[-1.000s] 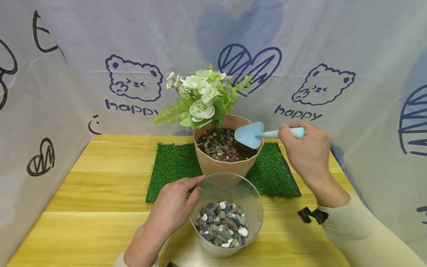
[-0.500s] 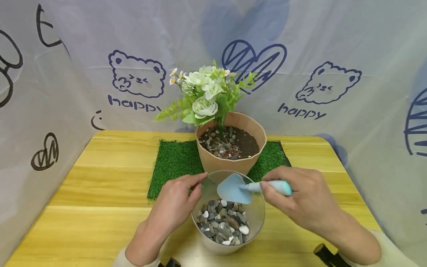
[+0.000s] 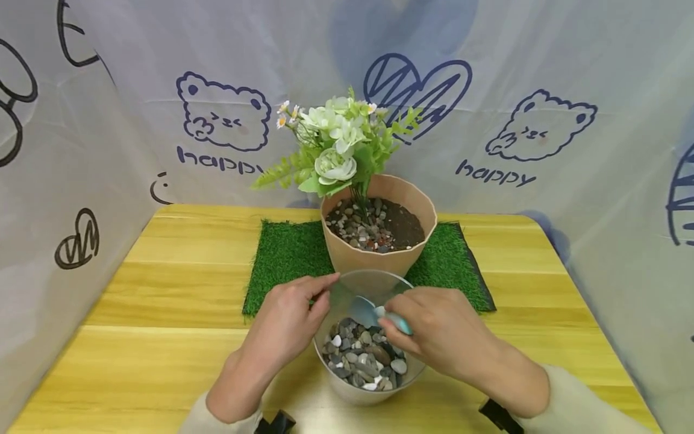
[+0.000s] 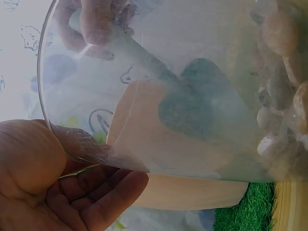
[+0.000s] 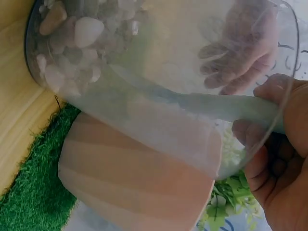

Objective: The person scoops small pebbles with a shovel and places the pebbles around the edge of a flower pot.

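Observation:
My right hand grips the light-blue handle of a small garden trowel. Its blade points down inside a clear bucket, just above the grey, brown and white pebbles at the bottom; in the right wrist view, the blade's tip reaches close to the stones. On the bucket's left side my left hand holds the rim, its index finger stretched along it. Through the clear wall the left wrist view shows the whole trowel blade, with no stones visible on it.
Behind the bucket, a peach flowerpot bears white artificial flowers, with dark soil and pebbles around the stems. It stands on a green turf mat on a wooden table. A printed cloth hangs behind.
My right hand has brought the trowel from over the flowerpot's soil down and toward me into the bucket. The left hand stays at the rim.

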A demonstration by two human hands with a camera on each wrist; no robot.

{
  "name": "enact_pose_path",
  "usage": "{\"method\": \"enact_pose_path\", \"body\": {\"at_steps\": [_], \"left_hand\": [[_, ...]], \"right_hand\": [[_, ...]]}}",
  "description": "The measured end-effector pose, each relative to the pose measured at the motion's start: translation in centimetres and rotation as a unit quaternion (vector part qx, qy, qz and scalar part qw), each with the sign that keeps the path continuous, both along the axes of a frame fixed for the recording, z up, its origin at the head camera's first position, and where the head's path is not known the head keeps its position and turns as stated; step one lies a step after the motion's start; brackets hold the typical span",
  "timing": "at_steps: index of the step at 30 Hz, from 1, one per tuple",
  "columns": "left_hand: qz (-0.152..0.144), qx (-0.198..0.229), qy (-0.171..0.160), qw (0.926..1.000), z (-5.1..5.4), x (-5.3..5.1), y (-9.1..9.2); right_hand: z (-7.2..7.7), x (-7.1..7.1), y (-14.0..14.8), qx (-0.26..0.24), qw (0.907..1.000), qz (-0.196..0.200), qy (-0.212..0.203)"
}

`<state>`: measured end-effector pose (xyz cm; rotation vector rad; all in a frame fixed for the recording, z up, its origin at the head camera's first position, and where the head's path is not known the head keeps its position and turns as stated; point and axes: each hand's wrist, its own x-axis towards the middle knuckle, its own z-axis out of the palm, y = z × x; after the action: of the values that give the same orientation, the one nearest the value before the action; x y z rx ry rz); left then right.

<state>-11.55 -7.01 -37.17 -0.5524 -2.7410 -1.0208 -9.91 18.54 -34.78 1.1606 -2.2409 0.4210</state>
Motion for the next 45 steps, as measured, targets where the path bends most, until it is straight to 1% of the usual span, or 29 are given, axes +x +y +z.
{"method": "enact_pose_path", "body": {"at_steps": [5, 10, 14, 18, 21, 23, 26, 28, 30, 33, 36, 40, 42, 45], "left_hand": [[0.002, -0.010, 0.010, 0.9999, -0.1, -0.1, 0.0], [0.004, -0.013, 0.016, 0.9998, -0.1, 0.0, 0.0], [0.005, -0.013, 0.014, 0.9998, -0.1, 0.0, 0.0], [0.005, -0.010, 0.007, 0.9999, 0.0, 0.0, 0.0], [0.006, -0.006, 0.001, 1.0000, 0.0, 0.0, -0.1], [0.007, -0.005, -0.002, 1.0000, 0.0, 0.0, -0.1], [0.005, -0.005, -0.005, 1.0000, 0.1, 0.0, -0.1], [0.004, -0.006, -0.006, 1.0000, 0.0, 0.0, -0.1], [0.004, -0.006, -0.004, 1.0000, 0.0, 0.0, -0.1], [0.005, -0.005, -0.002, 1.0000, 0.0, 0.0, -0.1], [0.007, -0.004, 0.000, 1.0000, 0.0, 0.0, -0.1], [0.006, -0.004, -0.004, 1.0000, 0.0, 0.0, 0.0], [0.006, -0.005, -0.007, 0.9999, 0.1, 0.0, 0.0], [0.007, -0.003, -0.017, 0.9998, 0.1, 0.0, 0.0]], "right_hand": [[-0.6, -0.5, -0.4, 0.009, 0.9999, 0.004, 0.008], [-0.9, -0.7, -0.6, 0.011, 0.9999, 0.002, 0.007], [-0.9, -0.7, -0.7, 0.018, 0.9998, -0.007, -0.009], [-0.5, -0.4, -0.8, 0.047, 0.9983, -0.015, -0.031], [-0.2, -0.2, -1.0, 0.071, 0.9964, -0.011, -0.044], [0.0, -0.1, -1.1, 0.079, 0.9954, -0.005, -0.055], [0.1, 0.0, -1.1, 0.073, 0.9948, 0.011, -0.070], [0.1, 0.0, -1.0, 0.058, 0.9954, 0.015, -0.075], [0.1, 0.0, -1.0, 0.036, 0.9970, 0.010, -0.068], [0.1, -0.1, -1.0, 0.010, 0.9989, -0.008, -0.044], [-0.1, -0.3, -1.2, 0.017, 0.9992, -0.017, -0.031], [-0.4, -0.2, -1.2, 0.037, 0.9978, -0.012, -0.053], [-0.2, -0.1, -1.2, 0.034, 0.9972, -0.005, -0.067], [0.3, 0.2, -1.1, 0.023, 0.9964, -0.001, -0.082]]}}
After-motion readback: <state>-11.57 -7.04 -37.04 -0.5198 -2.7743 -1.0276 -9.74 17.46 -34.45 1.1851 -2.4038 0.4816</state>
